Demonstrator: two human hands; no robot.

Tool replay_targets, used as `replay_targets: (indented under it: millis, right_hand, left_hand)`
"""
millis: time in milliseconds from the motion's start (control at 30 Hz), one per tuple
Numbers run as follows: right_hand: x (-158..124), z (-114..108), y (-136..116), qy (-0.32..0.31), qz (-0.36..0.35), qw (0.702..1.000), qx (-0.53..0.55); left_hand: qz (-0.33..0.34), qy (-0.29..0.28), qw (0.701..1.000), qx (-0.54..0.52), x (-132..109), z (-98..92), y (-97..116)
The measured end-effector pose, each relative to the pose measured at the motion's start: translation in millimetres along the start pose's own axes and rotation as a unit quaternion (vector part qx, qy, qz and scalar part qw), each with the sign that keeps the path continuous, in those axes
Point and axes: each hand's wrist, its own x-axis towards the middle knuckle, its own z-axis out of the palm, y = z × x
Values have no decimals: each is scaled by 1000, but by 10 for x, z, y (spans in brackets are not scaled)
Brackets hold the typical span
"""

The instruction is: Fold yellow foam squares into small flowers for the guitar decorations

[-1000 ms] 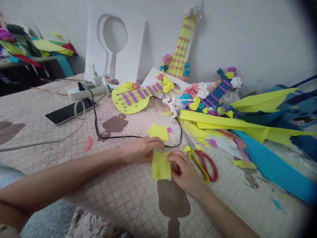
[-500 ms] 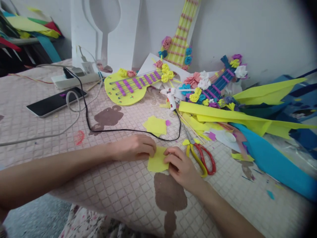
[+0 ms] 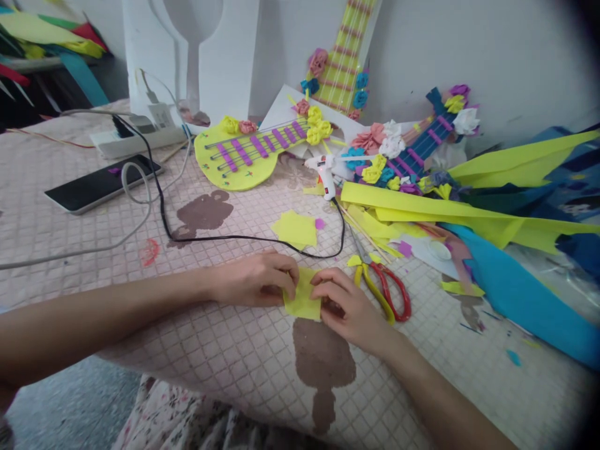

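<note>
Lower down yellow paper (image 3: 304, 307) now with left hand (image 3: 257, 280);
holding facing edges with it and right hand (image 3: 349, 309), fingers half-curled; pinch evenly, avoiding creases.

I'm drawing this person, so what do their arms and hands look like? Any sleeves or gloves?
The left hand and right hand wear no gloves, and I see no rings or bracelets. The left forearm and right forearm have no sleeves. Pale flowery cloth, probably clothing, shows near the bottom edge.
</note>
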Motion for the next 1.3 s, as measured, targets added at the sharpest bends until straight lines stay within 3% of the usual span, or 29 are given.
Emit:
replay_targets:
  millis: [200, 600, 733, 933, 1300]
  right_hand:
    - [32, -69, -50, -10, 28, 999, 26]
    - [60, 78, -124, 53, 96, 994, 29]
    - [66, 106, -138, 61, 105, 992, 20]
    - [70, 139, -135, 79, 106, 991, 7]
    - [70, 172, -149, 93, 107, 990, -5]
  left_hand:
    - [-31, -12, 999, -34, 24, 8, 2]
    - [-126, 43, 990, -43, 20, 80, 88]
    - [-129, 32, 989, -60, 47, 61, 95]
    - [-226, -18, 973, -33, 200, -7, 92]
    - [-188, 27, 981, -49, 106, 39, 111]
